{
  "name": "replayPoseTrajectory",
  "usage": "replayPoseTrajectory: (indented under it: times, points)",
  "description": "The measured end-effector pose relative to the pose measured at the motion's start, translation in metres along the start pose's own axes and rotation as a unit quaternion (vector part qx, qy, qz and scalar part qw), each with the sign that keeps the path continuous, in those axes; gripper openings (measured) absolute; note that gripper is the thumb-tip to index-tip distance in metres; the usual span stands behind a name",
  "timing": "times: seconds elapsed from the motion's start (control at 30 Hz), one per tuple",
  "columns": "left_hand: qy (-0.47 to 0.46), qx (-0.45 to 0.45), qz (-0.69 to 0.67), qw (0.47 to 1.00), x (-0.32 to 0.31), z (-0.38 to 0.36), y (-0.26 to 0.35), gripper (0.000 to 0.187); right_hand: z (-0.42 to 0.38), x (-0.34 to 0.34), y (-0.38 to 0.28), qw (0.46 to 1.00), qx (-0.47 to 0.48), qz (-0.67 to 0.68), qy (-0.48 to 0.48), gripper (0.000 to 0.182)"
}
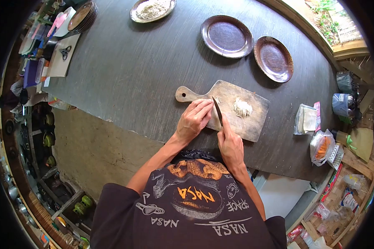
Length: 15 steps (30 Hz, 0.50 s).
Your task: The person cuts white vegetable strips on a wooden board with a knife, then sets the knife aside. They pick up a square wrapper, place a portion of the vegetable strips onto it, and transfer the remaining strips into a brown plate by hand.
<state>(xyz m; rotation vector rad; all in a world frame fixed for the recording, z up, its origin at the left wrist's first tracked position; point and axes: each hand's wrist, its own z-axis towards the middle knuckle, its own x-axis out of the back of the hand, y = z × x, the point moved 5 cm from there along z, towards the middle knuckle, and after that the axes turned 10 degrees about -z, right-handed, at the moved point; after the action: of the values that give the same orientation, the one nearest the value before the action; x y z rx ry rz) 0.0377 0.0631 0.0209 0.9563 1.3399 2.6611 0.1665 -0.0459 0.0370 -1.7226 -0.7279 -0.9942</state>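
A wooden cutting board [253, 124] with a round handle lies on the dark table in front of me. My right hand [231, 145] grips a knife [217, 111], its blade pointing away from me over the board. Close to the blade, my left hand [194, 119] has its fingers bent together at the board's left part. What those fingers press on is mostly hidden beneath them. A few thin pale strips [218, 99] lie just past the knife tip. Right of the blade sits a small heap of pale shredded pieces [242, 108].
Beyond the board stand two brown plates [227, 36] [274, 59]. A plate of pale shreds [153, 9] is at the far edge. To the right are a packet [306, 119] and a plastic bag with orange contents [322, 147]. Stacked plates [83, 16] stand far left.
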Motion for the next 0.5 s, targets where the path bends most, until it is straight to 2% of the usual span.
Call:
replayPoseTrajectory:
  times: [0.5]
  points:
    - [-0.012,0.004,0.004,1.000,-0.001,0.000,0.000,0.030,-0.012,0.008,0.003,0.999,-0.013,-0.026,-0.038,0.065]
